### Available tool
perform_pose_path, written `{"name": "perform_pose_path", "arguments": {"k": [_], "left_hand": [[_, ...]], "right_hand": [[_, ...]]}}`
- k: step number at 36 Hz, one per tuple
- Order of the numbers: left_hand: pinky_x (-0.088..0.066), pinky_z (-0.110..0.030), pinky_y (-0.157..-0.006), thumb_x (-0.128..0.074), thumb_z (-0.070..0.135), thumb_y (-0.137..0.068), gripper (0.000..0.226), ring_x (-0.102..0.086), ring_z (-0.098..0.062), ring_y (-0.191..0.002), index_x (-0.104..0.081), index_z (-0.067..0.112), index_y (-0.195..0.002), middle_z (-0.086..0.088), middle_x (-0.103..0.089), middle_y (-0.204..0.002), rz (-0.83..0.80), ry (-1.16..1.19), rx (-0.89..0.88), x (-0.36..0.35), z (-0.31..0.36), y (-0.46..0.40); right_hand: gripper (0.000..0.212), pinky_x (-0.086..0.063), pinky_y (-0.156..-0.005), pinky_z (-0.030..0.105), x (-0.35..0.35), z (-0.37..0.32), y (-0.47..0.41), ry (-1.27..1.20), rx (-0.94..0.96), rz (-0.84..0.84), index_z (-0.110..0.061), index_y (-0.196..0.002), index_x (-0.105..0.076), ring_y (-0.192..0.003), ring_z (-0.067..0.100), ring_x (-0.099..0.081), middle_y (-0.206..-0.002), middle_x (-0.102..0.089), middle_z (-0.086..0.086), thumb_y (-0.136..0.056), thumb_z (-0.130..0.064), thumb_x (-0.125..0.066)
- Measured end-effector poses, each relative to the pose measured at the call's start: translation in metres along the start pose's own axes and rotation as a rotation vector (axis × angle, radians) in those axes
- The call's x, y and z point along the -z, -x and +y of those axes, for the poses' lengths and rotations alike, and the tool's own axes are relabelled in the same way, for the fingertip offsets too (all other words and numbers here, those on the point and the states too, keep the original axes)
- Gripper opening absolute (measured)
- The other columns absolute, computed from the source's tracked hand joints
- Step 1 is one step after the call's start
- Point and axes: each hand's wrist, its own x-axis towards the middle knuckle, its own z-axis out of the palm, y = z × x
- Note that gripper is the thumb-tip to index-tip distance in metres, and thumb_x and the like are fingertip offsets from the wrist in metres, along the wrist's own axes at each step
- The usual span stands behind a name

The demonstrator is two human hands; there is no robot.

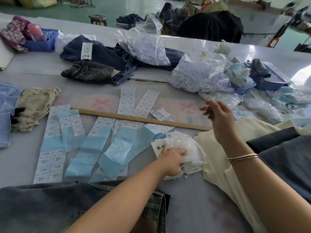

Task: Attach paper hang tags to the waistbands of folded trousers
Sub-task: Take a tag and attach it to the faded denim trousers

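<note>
Left hand low and near, fingers curled on the mouth of a small crumpled clear plastic bag of thin white loop strings, pinning it to the grey counter. Right hand raised above and beyond the bag, thumb and forefinger pinching one white string just clear of it, remaining fingers loosely bent.

Beneath the bag and the left hand, a small stack of white paper hang tags with black brush lettering, touching the bag. Just right of both, a folded pile of cream trousers, long axis running from the near right edge away toward the far left, with dark blue-grey folded cloth on its right flank. Waistband end not discernible.

Likely step: threading the string through a tag. Tags lying toward the body and leftward from the right hand, so a short downward trip for the string; left hand already touching them, hence nearer. Trousers within easy reach of either.

Beyond, a long wooden ruler lying crosswise.
</note>
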Motion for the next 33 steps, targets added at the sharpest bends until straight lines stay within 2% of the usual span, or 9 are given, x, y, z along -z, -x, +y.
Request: {"name": "perform_pose_path", "arguments": {"k": [3,5,8,11,16,21,25,29,33], "left_hand": [[-0.015,-0.038,-0.115,-0.054,0.028,-0.095,0.048,-0.027,-0.021,-0.14,-0.047,0.013,-0.141,0.002,-0.031,-0.155,0.129,0.206,0.052,0.008,0.003,0.009],[-0.034,-0.035,-0.109,-0.064,0.023,-0.09,0.051,-0.046,-0.023,-0.127,-0.05,0.014,-0.138,-0.006,-0.047,-0.139,0.229,0.709,0.092,0.013,0.004,0.028],[-0.056,-0.031,-0.077,-0.07,0.024,-0.078,0.043,-0.067,-0.02,-0.092,-0.065,0.011,-0.118,-0.009,-0.067,-0.105,0.168,1.639,0.071,0.015,0.004,0.071],[-0.054,-0.038,-0.09,-0.065,0.029,-0.084,0.039,-0.061,-0.026,-0.111,-0.069,0.011,-0.119,-0.014,-0.064,-0.125,0.131,2.196,0.014,0.005,0.007,0.101],[-0.053,-0.049,-0.091,-0.059,0.034,-0.086,0.05,-0.061,-0.036,-0.115,-0.064,0.001,-0.124,-0.021,-0.06,-0.128,0.166,2.586,0.066,-0.01,0.0,0.134],[-0.056,-0.037,-0.069,-0.063,0.033,-0.082,0.026,-0.07,-0.022,-0.078,-0.077,0.014,-0.094,-0.008,-0.072,-0.091,0.436,2.434,0.192,-0.021,-0.015,0.151],[-0.052,-0.03,-0.063,-0.076,0.036,-0.076,0.027,-0.061,-0.017,-0.058,-0.076,0.009,-0.082,-0.005,-0.062,-0.062,0.323,2.169,0.118,-0.019,-0.02,0.169],[-0.051,-0.028,-0.064,-0.076,0.035,-0.079,0.032,-0.063,-0.019,-0.064,-0.074,0.005,-0.088,-0.009,-0.067,-0.071,0.076,1.882,0.081,-0.013,-0.018,0.186],[-0.051,-0.023,-0.062,-0.072,0.036,-0.08,0.031,-0.066,-0.016,-0.07,-0.075,0.007,-0.092,-0.007,-0.071,-0.082,0.058,1.705,0.188,-0.003,-0.016,0.197]], "right_hand": [[0.016,-0.043,-0.058,0.019,-0.006,-0.019,0.004,-0.101,-0.012,-0.1,-0.013,-0.085,-0.066,-0.058,0.011,-0.054,-0.069,-0.07,0.002,-0.094,-0.012,-0.053],[0.016,-0.046,-0.056,0.018,-0.012,-0.024,0.013,-0.063,-0.075,-0.203,-0.011,-0.087,-0.067,-0.056,0.01,-0.055,-0.072,-0.071,0.004,-0.094,-0.012,-0.053],[0.014,-0.051,-0.058,0.019,-0.026,-0.019,0.042,-0.074,-0.173,-0.261,-0.007,-0.09,-0.066,-0.059,0.011,-0.058,-0.075,-0.071,0.007,-0.091,-0.015,-0.054],[0.022,-0.053,-0.06,0.023,-0.044,-0.002,0.087,-0.104,-0.293,-0.3,-0.006,-0.084,-0.066,-0.062,0.016,-0.06,-0.074,-0.07,0.01,-0.078,-0.026,-0.06],[0.021,-0.05,-0.056,0.023,-0.055,0.037,0.163,-0.157,-0.485,-0.376,-0.007,-0.077,-0.065,-0.064,0.02,-0.06,-0.077,-0.065,0.016,-0.093,-0.009,-0.051],[0.021,-0.038,-0.05,0.023,-0.057,0.065,0.211,-0.09,-0.631,-0.336,-0.015,-0.065,-0.058,-0.056,0.018,-0.049,-0.066,-0.054,0.012,-0.083,-0.023,-0.066],[0.032,-0.026,-0.042,0.021,-0.069,0.067,0.224,-0.023,-0.68,-0.258,-0.01,-0.084,-0.071,-0.042,0.013,-0.032,-0.05,-0.039,0.004,-0.09,-0.036,-0.053],[0.038,-0.021,-0.049,0.026,-0.085,0.064,0.226,-0.028,-0.737,-0.324,-0.009,-0.07,-0.062,-0.046,0.012,-0.031,-0.054,-0.037,0.003,-0.099,-0.027,-0.046],[0.02,-0.034,-0.045,0.023,-0.096,0.061,0.225,-0.198,-0.775,-0.284,0.004,-0.083,-0.057,-0.048,0.015,-0.042,-0.059,-0.044,0.009,-0.097,-0.007,-0.046]]}}
